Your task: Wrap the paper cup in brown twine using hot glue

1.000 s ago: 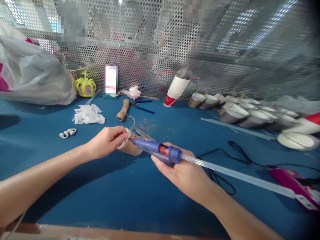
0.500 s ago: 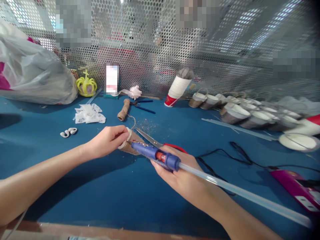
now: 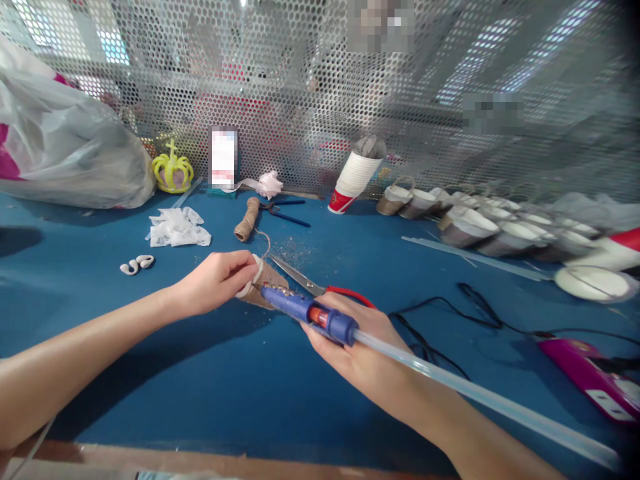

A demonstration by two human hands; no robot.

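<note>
Thumb and fingertips of the left hand close in a narrow pinch on the pale rim of a small twine-wrapped cup, which lies tipped over on the blue table with its rim turned left. The left forearm reaches in from the left edge, slanting upward, its wrist nearly straight. The right hand wraps around a blue glue gun, most of its handle hidden by the fingers, while the right forearm slopes up from the lower right. The gun's nozzle points left at the cup, close to the left fingertips; whether it touches cannot be told. A clear glue stick runs back above the right wrist. Scissors lie just beyond the gun, and loose twine curls from the rim toward a spool.
</note>
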